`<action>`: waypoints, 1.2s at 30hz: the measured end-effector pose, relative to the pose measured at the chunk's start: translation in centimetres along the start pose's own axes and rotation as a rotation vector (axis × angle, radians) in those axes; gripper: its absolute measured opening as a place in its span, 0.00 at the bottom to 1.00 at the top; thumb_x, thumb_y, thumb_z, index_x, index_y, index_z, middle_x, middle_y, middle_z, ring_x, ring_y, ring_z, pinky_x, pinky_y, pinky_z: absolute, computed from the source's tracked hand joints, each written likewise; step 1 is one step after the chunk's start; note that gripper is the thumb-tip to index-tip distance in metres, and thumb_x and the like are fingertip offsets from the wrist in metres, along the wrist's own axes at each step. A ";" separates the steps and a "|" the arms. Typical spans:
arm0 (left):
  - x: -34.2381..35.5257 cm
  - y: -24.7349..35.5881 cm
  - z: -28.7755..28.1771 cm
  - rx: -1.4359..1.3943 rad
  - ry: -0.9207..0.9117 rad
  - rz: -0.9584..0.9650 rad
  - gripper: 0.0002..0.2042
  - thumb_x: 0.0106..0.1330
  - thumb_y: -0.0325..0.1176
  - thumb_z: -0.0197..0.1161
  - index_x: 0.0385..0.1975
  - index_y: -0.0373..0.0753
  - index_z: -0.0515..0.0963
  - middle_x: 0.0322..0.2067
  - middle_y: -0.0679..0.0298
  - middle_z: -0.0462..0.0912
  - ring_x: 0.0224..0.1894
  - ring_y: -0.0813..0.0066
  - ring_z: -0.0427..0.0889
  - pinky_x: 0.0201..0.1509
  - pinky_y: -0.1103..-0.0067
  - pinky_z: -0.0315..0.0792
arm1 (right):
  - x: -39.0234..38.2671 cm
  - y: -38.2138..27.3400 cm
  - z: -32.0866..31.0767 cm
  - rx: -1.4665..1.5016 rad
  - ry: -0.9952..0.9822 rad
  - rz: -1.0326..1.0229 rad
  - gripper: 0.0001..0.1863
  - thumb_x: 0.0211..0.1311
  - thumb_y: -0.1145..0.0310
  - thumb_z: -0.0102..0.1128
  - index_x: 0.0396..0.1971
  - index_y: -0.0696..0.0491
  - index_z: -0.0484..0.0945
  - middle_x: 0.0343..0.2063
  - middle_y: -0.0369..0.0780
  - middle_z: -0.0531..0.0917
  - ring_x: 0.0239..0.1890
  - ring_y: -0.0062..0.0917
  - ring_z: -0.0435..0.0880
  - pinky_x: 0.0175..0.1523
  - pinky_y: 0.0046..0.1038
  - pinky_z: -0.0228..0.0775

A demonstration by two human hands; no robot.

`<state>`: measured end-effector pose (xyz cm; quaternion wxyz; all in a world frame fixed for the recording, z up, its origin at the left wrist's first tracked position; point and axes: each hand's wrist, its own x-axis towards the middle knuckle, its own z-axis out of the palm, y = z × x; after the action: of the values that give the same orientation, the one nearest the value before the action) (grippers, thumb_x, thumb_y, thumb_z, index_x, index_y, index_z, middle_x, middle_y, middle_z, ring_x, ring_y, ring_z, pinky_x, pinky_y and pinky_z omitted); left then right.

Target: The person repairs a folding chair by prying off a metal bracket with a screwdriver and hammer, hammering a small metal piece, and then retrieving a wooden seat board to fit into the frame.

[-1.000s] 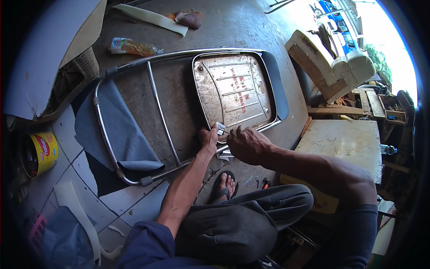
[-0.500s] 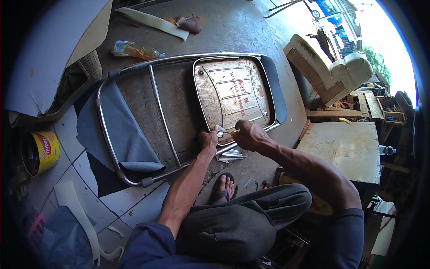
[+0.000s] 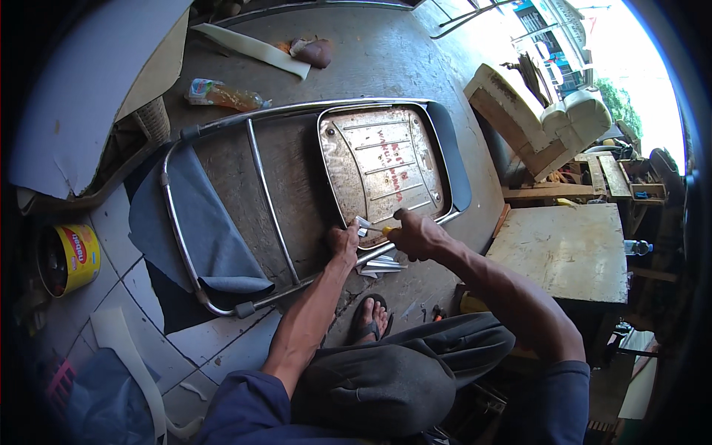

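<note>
A chair's chromed tubular frame point(image 3: 260, 178) lies on the floor before me, with a rusty metal seat pan point(image 3: 386, 167) at its right half. At the pan's near left corner, my left hand point(image 3: 343, 243) is closed, pinching a small silvery-white strip point(image 3: 362, 225) against the rim. My right hand point(image 3: 421, 236) grips a screwdriver by its yellow handle point(image 3: 387, 231), its shaft pointing left to the strip. Several similar silvery strips point(image 3: 382, 265) lie just below the near tube. Grey upholstery sheet point(image 3: 211, 215) lies under the frame's left end.
A yellow tin point(image 3: 78, 259) stands at the left. Beyond the frame lie a plastic bottle point(image 3: 226, 95) and a pale strip point(image 3: 256, 50). To the right are a worn board-topped table point(image 3: 564, 248) and an unfinished armchair point(image 3: 519, 122). My sandalled foot point(image 3: 371, 319) is close to the frame.
The view has shifted slightly, so the frame sits a little lower in it. Both hands stay at the same corner, with the strip and screwdriver still held.
</note>
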<state>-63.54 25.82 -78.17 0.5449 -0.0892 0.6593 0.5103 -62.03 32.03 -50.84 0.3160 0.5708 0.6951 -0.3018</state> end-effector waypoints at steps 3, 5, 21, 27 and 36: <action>0.9 -1.1 0.2 -0.069 -0.035 0.047 0.19 0.55 0.41 0.75 0.24 0.28 0.80 0.25 0.58 0.83 0.25 0.73 0.78 0.30 0.69 0.73 | -1.3 0.6 2.5 -0.696 0.374 -0.664 0.24 0.65 0.66 0.57 0.58 0.61 0.70 0.23 0.53 0.84 0.26 0.41 0.86 0.31 0.41 0.77; 2.2 -1.8 0.0 -0.093 -0.015 0.089 0.22 0.55 0.45 0.76 0.21 0.27 0.79 0.23 0.56 0.83 0.24 0.72 0.77 0.29 0.68 0.72 | 0.3 0.9 3.3 -0.639 0.296 -0.677 0.14 0.62 0.68 0.54 0.45 0.59 0.77 0.21 0.50 0.82 0.21 0.38 0.84 0.26 0.41 0.74; 5.0 -5.2 0.8 -0.110 0.001 0.050 0.23 0.55 0.43 0.77 0.29 0.24 0.80 0.28 0.53 0.84 0.29 0.68 0.80 0.34 0.67 0.75 | -0.3 -0.2 3.0 -0.525 0.236 -0.669 0.07 0.62 0.71 0.54 0.32 0.59 0.76 0.24 0.53 0.81 0.25 0.45 0.84 0.30 0.45 0.76; -1.0 -0.1 0.1 0.049 -0.029 0.009 0.14 0.59 0.37 0.74 0.30 0.30 0.82 0.29 0.60 0.84 0.27 0.72 0.79 0.32 0.71 0.73 | -1.2 1.7 0.2 0.206 -0.016 0.034 0.21 0.62 0.59 0.56 0.29 0.66 0.81 0.22 0.49 0.83 0.22 0.37 0.82 0.33 0.42 0.75; 0.0 1.4 -2.4 -0.110 -0.460 0.029 0.18 0.57 0.29 0.76 0.44 0.28 0.82 0.38 0.59 0.86 0.37 0.71 0.84 0.44 0.73 0.76 | -8.4 23.7 11.8 0.522 0.384 0.098 0.26 0.63 0.56 0.62 0.58 0.54 0.77 0.47 0.51 0.85 0.51 0.43 0.85 0.57 0.38 0.74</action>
<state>-65.95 24.61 -77.65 0.6678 0.0092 0.4904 0.5599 -36.33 21.68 -52.98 0.0361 0.7118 0.6129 -0.3413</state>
